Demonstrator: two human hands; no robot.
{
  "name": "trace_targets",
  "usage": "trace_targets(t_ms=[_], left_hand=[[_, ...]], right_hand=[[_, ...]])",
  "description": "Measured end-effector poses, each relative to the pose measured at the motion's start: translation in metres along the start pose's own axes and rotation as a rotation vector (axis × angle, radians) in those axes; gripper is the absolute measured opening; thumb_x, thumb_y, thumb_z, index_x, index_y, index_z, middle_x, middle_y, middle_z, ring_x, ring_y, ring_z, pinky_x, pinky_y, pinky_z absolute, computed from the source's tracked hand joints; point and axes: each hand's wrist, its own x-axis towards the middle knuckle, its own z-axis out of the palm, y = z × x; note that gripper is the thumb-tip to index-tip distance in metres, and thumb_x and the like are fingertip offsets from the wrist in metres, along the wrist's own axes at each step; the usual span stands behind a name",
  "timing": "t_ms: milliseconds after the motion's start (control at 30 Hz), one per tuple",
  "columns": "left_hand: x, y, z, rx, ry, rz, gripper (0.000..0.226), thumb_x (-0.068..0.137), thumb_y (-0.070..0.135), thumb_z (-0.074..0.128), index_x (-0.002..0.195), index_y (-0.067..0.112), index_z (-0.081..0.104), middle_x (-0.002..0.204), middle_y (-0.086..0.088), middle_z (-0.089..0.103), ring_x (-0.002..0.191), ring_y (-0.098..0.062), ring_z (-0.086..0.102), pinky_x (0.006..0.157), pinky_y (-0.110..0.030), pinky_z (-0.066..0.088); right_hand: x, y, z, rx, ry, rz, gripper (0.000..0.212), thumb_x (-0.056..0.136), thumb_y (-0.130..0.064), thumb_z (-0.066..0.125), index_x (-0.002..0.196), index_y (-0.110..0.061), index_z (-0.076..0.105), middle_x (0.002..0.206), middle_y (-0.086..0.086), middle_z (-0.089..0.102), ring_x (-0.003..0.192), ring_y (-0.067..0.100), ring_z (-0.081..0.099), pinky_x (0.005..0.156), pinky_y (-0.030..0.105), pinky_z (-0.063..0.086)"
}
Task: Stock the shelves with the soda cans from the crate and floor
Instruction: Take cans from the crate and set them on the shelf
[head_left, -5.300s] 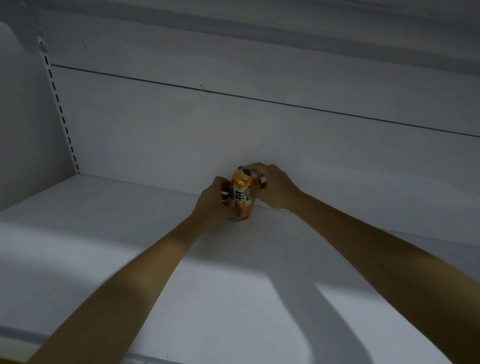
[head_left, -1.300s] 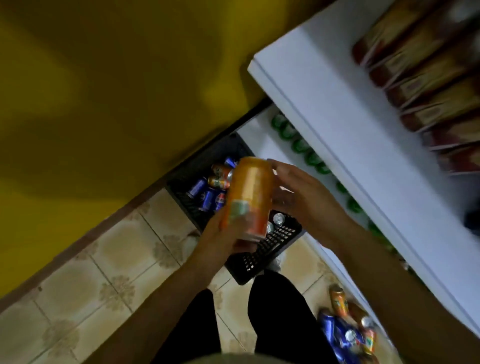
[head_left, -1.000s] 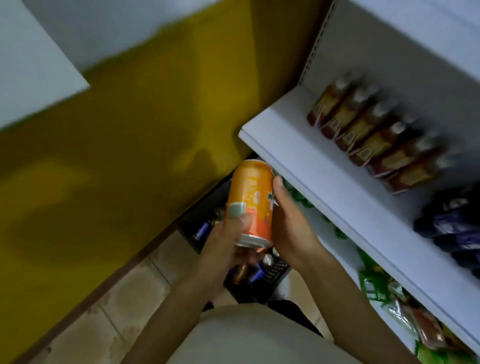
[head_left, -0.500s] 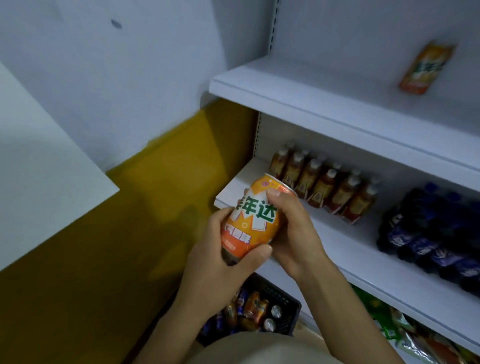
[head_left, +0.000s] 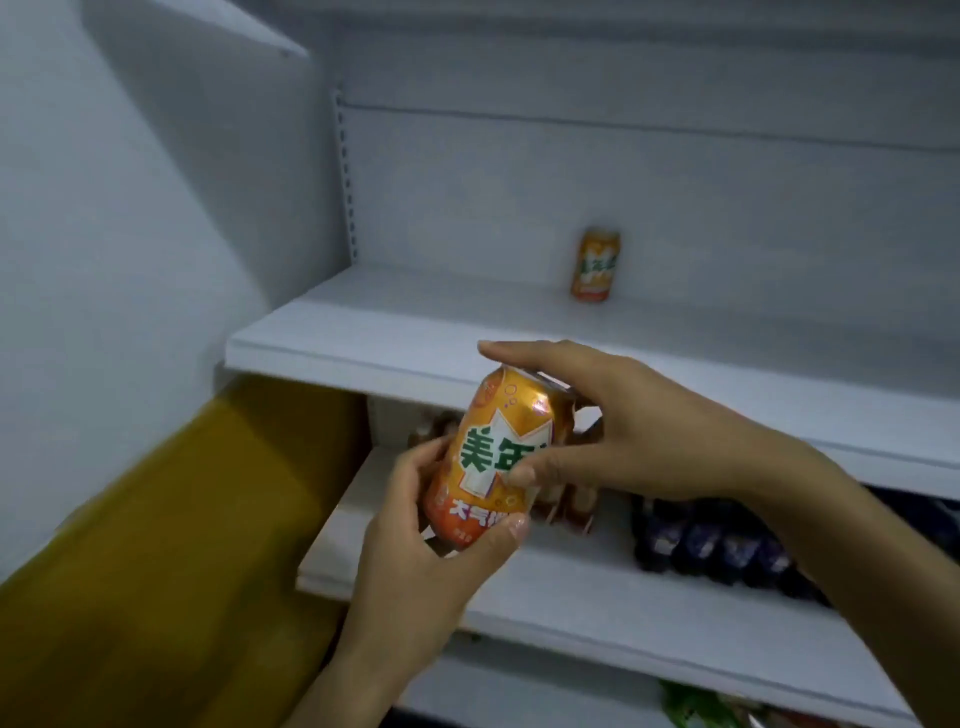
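Rising along the left of the view, a pale wall (head_left: 130, 218) gives way lower down to a mustard-yellow panel (head_left: 171, 545). White shelving fills the rest. Its upper shelf (head_left: 415, 322) carries a single orange soda can on the shelf (head_left: 595, 265), which stands upright near the back panel and well apart from anything else. A perforated upright (head_left: 347, 176) runs up the rear left corner of that bay. The middle shelf (head_left: 597, 597) below holds a row of dark blue bottles (head_left: 727, 545) at the right and some brown bottles (head_left: 566, 504), mostly hidden behind the hands. At the bottom edge, green packets (head_left: 696, 712) show on a lower level, too blurred to identify.

Both bare forearms reach in from the bottom of the view. The left hand (head_left: 431, 551) grasps the lower part of the held orange can (head_left: 498, 457), with its thumb across the front near the base and its fingers wrapped behind. The right hand (head_left: 623, 431) grasps the upper part, thumb pressed on the label and index finger arched over the top rim. This can is tilted, top leaning to the right, and is held in the air in front of the upper shelf's front edge, touching no shelf.
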Motion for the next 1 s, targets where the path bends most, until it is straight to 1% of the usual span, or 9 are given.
trace_targets(t_ms=[133, 233, 333, 400, 467, 567, 667, 833, 1000], left_hand=[[0.062, 0.017, 0.054, 0.060, -0.111, 0.084, 0.067, 0.057, 0.038, 0.083, 0.111, 0.041, 0.044, 0.104, 0.019, 0.064, 0.092, -0.001, 0.066, 0.072, -0.023, 0.056], [0.111, 0.026, 0.098, 0.269, -0.176, 0.178, 0.061, 0.064, 0.045, 0.080, 0.109, 0.041, 0.038, 0.101, 0.024, 0.063, 0.089, 0.004, 0.065, 0.074, -0.021, 0.056], [0.160, 0.034, 0.131, 0.725, -0.302, 0.324, 0.074, 0.069, 0.068, 0.065, 0.129, 0.040, 0.031, 0.126, 0.022, 0.054, 0.110, 0.002, 0.055, 0.088, -0.023, 0.050], [0.195, 0.034, 0.148, 1.076, -0.377, 0.439, 0.090, 0.072, 0.075, 0.056, 0.144, 0.033, 0.021, 0.146, 0.014, 0.038, 0.128, -0.006, 0.043, 0.098, -0.027, 0.043], [0.232, 0.031, 0.161, 1.311, -0.412, 0.543, 0.095, 0.078, 0.070, 0.055, 0.150, 0.025, 0.014, 0.154, 0.006, 0.028, 0.135, -0.013, 0.035, 0.101, -0.032, 0.042], [0.293, 0.029, 0.177, 1.502, -0.414, 0.667, 0.086, 0.082, 0.045, 0.065, 0.149, 0.013, 0.022, 0.155, -0.007, 0.027, 0.136, -0.025, 0.034, 0.098, -0.036, 0.043], [0.347, 0.034, 0.190, 1.748, -0.389, 0.679, 0.086, 0.087, 0.036, 0.062, 0.151, 0.009, 0.012, 0.157, -0.007, 0.014, 0.143, -0.024, 0.020, 0.108, -0.037, 0.034], [0.399, 0.034, 0.209, 1.819, -0.353, 0.632, 0.082, 0.090, 0.017, 0.060, 0.152, 0.009, 0.007, 0.160, -0.009, 0.006, 0.146, -0.024, 0.013, 0.116, -0.033, 0.019], [0.414, 0.033, 0.215, 1.686, -0.439, 0.455, 0.084, 0.085, 0.011, 0.064, 0.151, 0.014, 0.013, 0.158, -0.004, 0.017, 0.142, -0.023, 0.026, 0.110, -0.037, 0.035]], right_hand=[[0.016, 0.019, -0.066, -0.211, 0.012, 0.012, 0.058, 0.077, -0.042, 0.075, 0.127, -0.045, 0.045, 0.126, -0.010, 0.051, 0.108, 0.008, 0.056, 0.084, 0.023, 0.053], [0.024, 0.048, -0.110, -0.327, 0.020, 0.073, 0.053, 0.077, -0.036, 0.077, 0.121, -0.038, 0.048, 0.116, -0.009, 0.053, 0.100, 0.009, 0.057, 0.080, 0.028, 0.055], [0.033, 0.091, -0.144, -0.387, 0.022, 0.160, 0.053, 0.077, -0.030, 0.077, 0.122, -0.033, 0.050, 0.100, -0.020, 0.048, 0.088, 0.003, 0.054, 0.070, 0.017, 0.051], [0.042, 0.128, -0.158, -0.423, 0.025, 0.213, 0.054, 0.077, -0.027, 0.077, 0.124, -0.031, 0.051, 0.101, -0.014, 0.048, 0.092, 0.008, 0.055, 0.071, 0.017, 0.049], [0.053, 0.167, -0.169, -0.421, 0.034, 0.276, 0.059, 0.076, -0.025, 0.077, 0.128, -0.028, 0.048, 0.112, -0.005, 0.049, 0.104, 0.018, 0.056, 0.075, 0.023, 0.050], [0.077, 0.221, -0.183, -0.372, 0.036, 0.357, 0.070, 0.074, -0.024, 0.079, 0.133, -0.021, 0.041, 0.127, 0.003, 0.050, 0.113, 0.023, 0.053, 0.083, 0.031, 0.050], [0.109, 0.261, -0.194, -0.374, 0.041, 0.361, 0.069, 0.070, -0.022, 0.083, 0.128, -0.016, 0.044, 0.126, 0.008, 0.052, 0.113, 0.026, 0.053, 0.085, 0.037, 0.051], [0.157, 0.304, -0.200, -0.327, 0.085, 0.359, 0.072, 0.070, -0.017, 0.083, 0.129, -0.011, 0.043, 0.127, 0.012, 0.052, 0.113, 0.028, 0.052, 0.089, 0.039, 0.050], [0.186, 0.326, -0.194, -0.245, 0.141, 0.369, 0.069, 0.070, -0.017, 0.084, 0.125, -0.008, 0.043, 0.122, 0.012, 0.055, 0.110, 0.028, 0.056, 0.089, 0.041, 0.050]])
